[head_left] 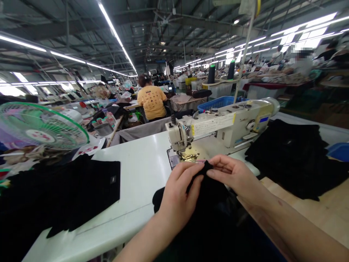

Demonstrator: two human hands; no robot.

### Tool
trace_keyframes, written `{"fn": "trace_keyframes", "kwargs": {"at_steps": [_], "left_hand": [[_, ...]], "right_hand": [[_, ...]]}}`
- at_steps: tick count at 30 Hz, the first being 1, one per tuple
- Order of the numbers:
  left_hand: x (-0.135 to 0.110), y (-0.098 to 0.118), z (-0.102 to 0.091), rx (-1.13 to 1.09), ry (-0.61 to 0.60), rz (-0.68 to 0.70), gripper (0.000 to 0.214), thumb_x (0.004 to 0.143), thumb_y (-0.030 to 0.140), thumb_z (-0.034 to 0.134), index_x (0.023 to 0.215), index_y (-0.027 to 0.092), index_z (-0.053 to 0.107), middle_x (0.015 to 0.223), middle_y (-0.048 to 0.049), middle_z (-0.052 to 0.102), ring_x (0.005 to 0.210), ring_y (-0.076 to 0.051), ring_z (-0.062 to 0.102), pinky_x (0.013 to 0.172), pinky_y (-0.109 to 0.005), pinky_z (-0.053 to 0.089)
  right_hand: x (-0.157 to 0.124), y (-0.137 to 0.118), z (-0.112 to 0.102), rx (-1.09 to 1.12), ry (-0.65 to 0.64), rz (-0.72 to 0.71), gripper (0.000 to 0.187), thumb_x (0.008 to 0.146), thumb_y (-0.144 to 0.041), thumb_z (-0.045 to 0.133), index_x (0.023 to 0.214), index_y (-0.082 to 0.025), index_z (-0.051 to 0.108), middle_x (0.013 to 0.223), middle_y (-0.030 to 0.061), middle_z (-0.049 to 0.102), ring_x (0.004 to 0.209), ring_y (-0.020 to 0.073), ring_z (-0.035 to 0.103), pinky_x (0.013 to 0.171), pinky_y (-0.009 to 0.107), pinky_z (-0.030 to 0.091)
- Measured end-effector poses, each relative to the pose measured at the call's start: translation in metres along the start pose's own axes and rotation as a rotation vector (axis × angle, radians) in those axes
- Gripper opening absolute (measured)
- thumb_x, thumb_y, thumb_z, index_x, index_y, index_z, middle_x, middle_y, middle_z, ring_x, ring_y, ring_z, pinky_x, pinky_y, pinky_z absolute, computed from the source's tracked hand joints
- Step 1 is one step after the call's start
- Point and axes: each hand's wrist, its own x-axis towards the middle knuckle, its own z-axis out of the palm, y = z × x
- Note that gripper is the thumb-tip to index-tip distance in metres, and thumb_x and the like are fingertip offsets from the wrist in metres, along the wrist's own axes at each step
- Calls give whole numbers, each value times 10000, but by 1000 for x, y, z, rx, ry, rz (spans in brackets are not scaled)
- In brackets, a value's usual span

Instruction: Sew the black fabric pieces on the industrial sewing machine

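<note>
Between my two hands, a black piece of fabric (208, 193) is pinched up at its top edge, just in front of the sewing machine (207, 127). My left hand (181, 189) grips it with thumb and fingers from the left. From the right, my right hand (229, 173) pinches the same edge, its fingertips close to those of the left. The machine's needle area (188, 154) lies just beyond my fingertips, and the fabric appears apart from it. The lower part of the cloth hangs toward my lap, dark and hard to make out.
Black garments (98, 185) with a small label lie on the white table (139, 156) at left. Another black pile (294, 156) lies at right. A green fan (40, 127) stands at far left. Behind the machine are a blue basket (218, 103), thread cones (212, 74) and a seated person (152, 102).
</note>
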Motion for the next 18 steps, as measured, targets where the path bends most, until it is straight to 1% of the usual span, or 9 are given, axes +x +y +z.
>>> {"fn": "trace_keyframes", "kwargs": {"at_steps": [2,5,10,13,15,17,18], "left_hand": [[2,-1,2,-17,43,-4,305,906,107,589,1177,236,633,1057,-66,670,976,-171,657,859,-307,560],[4,0,2,-9,98,8,268,892,113,618,1134,221,666,1021,-57,680,941,-162,664,829,-289,562],[5,1,2,31,134,6,173,873,113,654,1011,186,728,946,-50,703,880,-142,672,788,-255,550],[6,2,6,17,147,-41,134,857,122,674,952,184,745,905,-42,713,833,-134,676,748,-237,544],[6,3,7,5,169,-75,119,848,122,676,912,190,750,879,-35,715,804,-132,673,732,-234,538],[6,4,5,-26,198,-117,103,841,128,671,865,196,745,851,-27,714,788,-133,668,729,-237,530],[6,4,1,-59,210,-154,93,839,136,669,843,197,739,842,-23,713,790,-136,666,730,-239,526]], "right_hand": [[1,-1,-1,-39,52,-38,260,744,-420,789,854,-215,673,818,13,712,784,169,672,756,282,557],[1,1,-1,-118,61,-97,245,774,-421,756,851,-203,675,786,11,710,727,158,664,688,262,552],[-3,1,2,-233,29,-175,163,848,-355,677,905,-202,691,848,16,722,774,171,681,719,272,563],[-6,-1,3,-338,32,-240,114,881,-302,633,909,-213,697,838,-2,711,756,153,669,704,246,549],[-7,-2,2,-421,39,-276,113,899,-301,619,913,-220,697,815,-11,699,720,141,649,671,236,532],[-6,-3,0,-530,16,-338,127,908,-330,628,925,-223,695,810,-7,691,729,148,637,679,253,518],[-5,-4,-2,-600,-8,-394,137,903,-349,644,918,-223,694,819,1,690,756,160,635,708,274,513]]}}
